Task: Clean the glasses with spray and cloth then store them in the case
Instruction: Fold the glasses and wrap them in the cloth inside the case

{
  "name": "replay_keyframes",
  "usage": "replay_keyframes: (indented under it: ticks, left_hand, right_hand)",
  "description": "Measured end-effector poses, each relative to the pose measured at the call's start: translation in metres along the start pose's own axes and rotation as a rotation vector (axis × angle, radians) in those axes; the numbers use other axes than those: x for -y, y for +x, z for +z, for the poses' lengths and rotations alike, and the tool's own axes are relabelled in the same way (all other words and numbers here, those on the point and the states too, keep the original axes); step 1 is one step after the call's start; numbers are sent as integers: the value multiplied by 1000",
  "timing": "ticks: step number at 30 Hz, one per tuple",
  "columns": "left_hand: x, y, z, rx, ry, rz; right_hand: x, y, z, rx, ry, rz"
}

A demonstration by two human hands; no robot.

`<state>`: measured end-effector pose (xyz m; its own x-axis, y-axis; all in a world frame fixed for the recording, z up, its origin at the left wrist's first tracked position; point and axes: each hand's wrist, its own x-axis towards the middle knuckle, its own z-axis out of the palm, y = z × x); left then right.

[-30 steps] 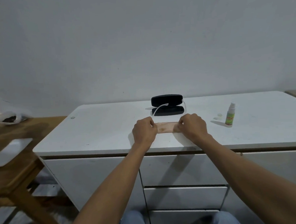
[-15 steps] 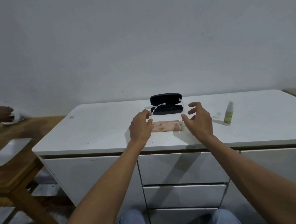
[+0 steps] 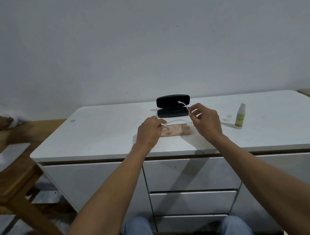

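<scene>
Above cloth [image 3: 175,130], glasses [image 3: 176,121] (both hands)

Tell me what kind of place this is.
Probably a plain room at home, not a workshop: a white drawer cabinet against a bare wall serves as the worktop, a wooden table stands beside it, and only a glasses case and spray bottle lie out.

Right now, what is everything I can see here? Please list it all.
glasses: one, clear frame, held above the cloth by both hands
cloth: one, pinkish, folded on the cabinet top
case: one, black, open, behind the cloth
spray bottle: one, white and green, standing at right
cap: one, white, beside the bottle
cabinet: one, white, with drawers
wooden table: one, brown, at left
left hand: pinching the frame
right hand: pinching one arm of the frame
</scene>
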<state>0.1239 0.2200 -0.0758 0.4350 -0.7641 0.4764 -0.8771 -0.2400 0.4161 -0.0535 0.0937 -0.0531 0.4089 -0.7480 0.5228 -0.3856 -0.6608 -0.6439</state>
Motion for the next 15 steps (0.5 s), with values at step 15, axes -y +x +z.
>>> replay_keyframes:
  ticks: [15]
  left_hand:
    - [16,16,-17,152,-575,-409]
  right_hand:
    - [17,12,20,207,-296,-133]
